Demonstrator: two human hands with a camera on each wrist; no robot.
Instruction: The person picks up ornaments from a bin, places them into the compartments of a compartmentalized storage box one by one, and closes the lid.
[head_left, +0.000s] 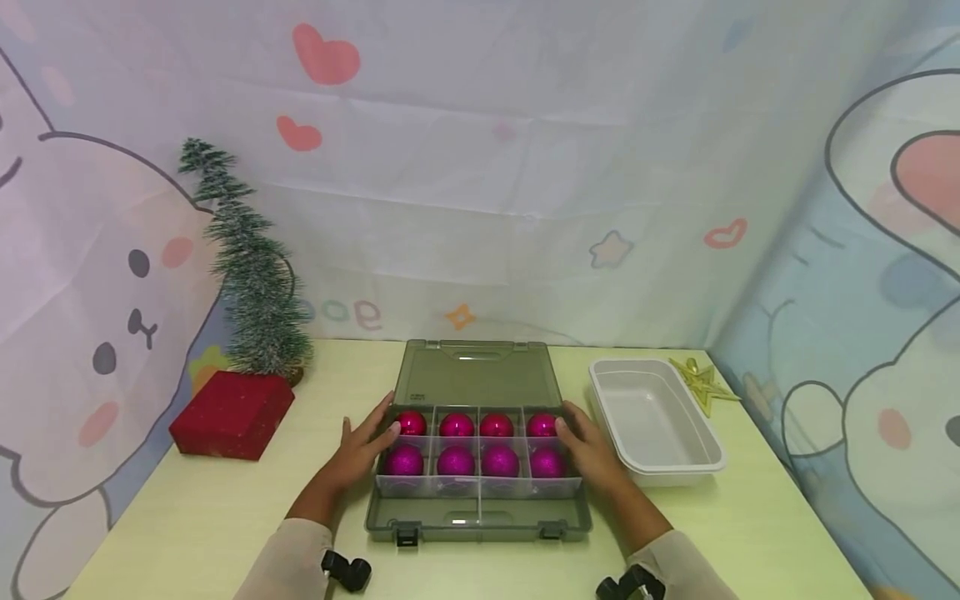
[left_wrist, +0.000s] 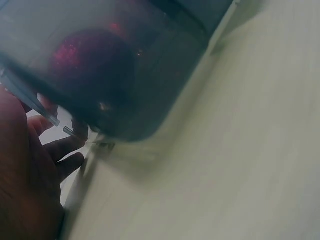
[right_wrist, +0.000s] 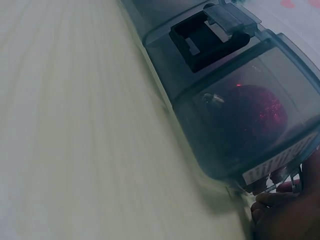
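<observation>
A clear grey plastic compartment box lies on the table in front of me, its lid folded back. Shiny red baubles fill its back row of compartments, glittery purple baubles the row before it. My left hand holds the box's left side, thumb over the rim. At the opposite side my right hand grips it likewise. Fingers of the left hand show beside the box corner in the left wrist view. A black latch on the front wall appears in the right wrist view.
A small green artificial tree stands at the back left, behind a dark red block. To the right sits a white plastic basin, with a gold star at its back corner. A printed cloth hangs behind the table.
</observation>
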